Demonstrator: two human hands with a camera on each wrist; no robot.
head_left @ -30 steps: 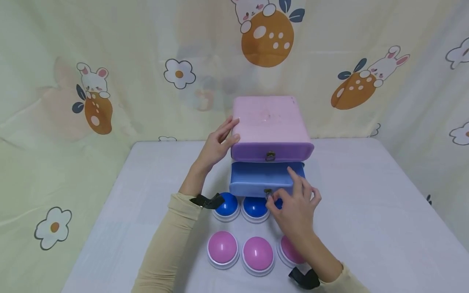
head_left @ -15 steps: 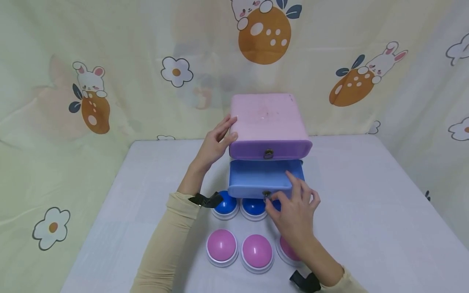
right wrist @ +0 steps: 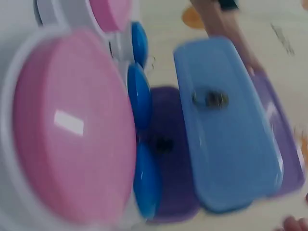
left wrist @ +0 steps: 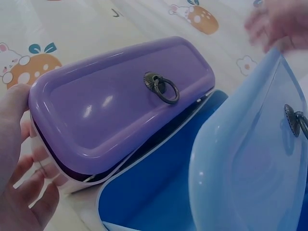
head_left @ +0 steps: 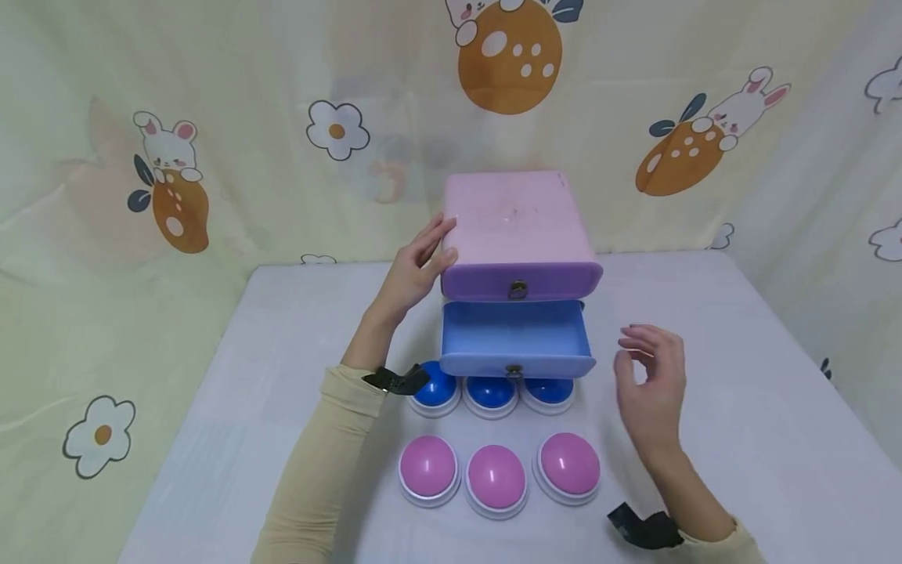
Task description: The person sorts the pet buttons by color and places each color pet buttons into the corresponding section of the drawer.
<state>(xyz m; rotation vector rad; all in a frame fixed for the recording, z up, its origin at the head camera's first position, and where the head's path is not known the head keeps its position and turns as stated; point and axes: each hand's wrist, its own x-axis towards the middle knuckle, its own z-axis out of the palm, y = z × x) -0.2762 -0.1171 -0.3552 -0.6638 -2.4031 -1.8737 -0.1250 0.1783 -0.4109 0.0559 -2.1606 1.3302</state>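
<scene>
A small pink chest of drawers [head_left: 517, 211] stands near the back of the table. Its purple top drawer [left wrist: 120, 106] is closed and carries a brass ring pull [left wrist: 163, 91]. Below that, a blue drawer [head_left: 517, 329] is pulled out, with nothing inside. My left hand [head_left: 416, 270] rests against the chest's left side, thumb and fingers spread on the pink wall. To the right of the blue drawer, my right hand [head_left: 654, 384] is held in the air, fingers loosely bent, holding nothing. In the right wrist view, its fingertips [right wrist: 293, 225] show at the lower right corner.
Several push buttons with white bases stand before the chest: a row of blue ones [head_left: 491, 394], partly under the drawer, and a row of pink ones [head_left: 496, 476] nearer. Another purple drawer [right wrist: 168, 192] lies below the blue one. A patterned cloth [head_left: 268, 157] hangs behind.
The right hand has let go of the blue drawer's ring pull and moved off to the right. The blue drawer stays pulled out. The left hand has kept its place on the chest.
</scene>
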